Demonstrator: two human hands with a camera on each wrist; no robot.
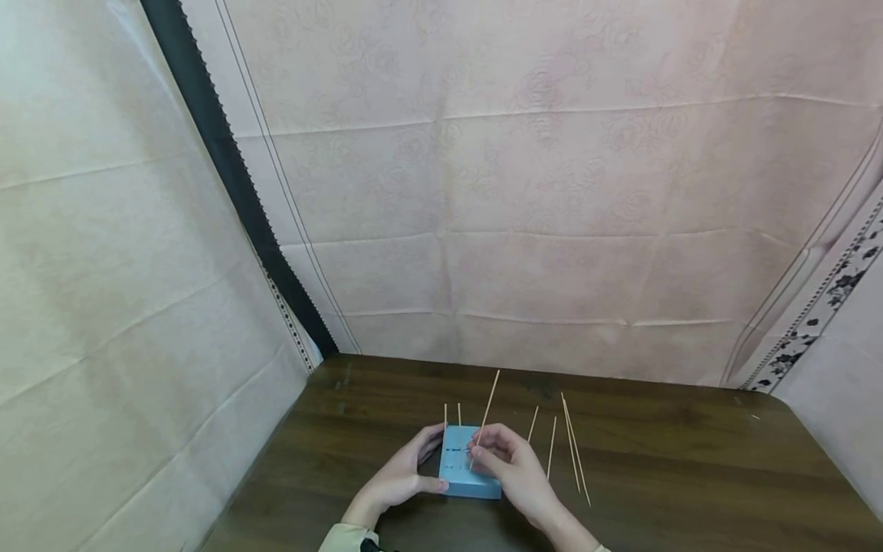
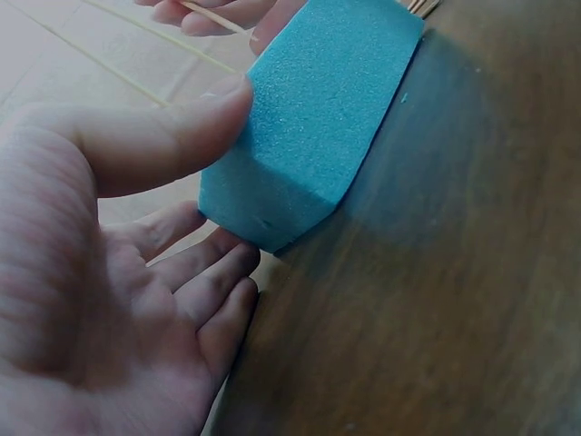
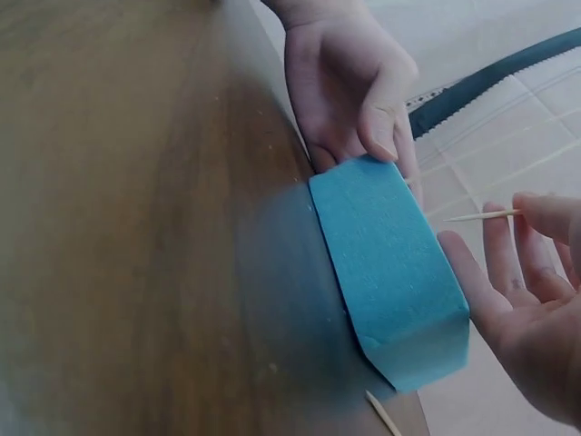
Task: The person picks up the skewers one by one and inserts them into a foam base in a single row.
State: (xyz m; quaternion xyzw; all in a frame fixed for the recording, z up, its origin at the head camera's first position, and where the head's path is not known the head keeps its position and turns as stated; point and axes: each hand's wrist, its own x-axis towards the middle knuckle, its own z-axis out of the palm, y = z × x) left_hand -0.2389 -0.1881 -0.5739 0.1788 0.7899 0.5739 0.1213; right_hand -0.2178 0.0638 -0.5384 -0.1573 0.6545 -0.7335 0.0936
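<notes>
A light blue foam block [image 1: 472, 484] sits on the table, with small dark holes in its top. My left hand [image 1: 398, 477] grips its left end, thumb at the near corner and fingers along the far side. Two thin wooden skewers [image 1: 459, 414] stand upright at the block's far left. Above the block, my right hand [image 1: 516, 469] pinches another wooden skewer [image 1: 492, 396] between thumb and fingers, tilted, its top leaning away. In the right wrist view the pointed tip of this held skewer [image 3: 472, 216] shows beside the block, apart from it.
Several loose skewers [image 1: 571, 438] lie on the dark wooden table [image 1: 662, 460] to the right of my right hand. Pale cloth [image 1: 552, 230] hangs behind the table, and more cloth [image 1: 138, 307] hangs at the left side.
</notes>
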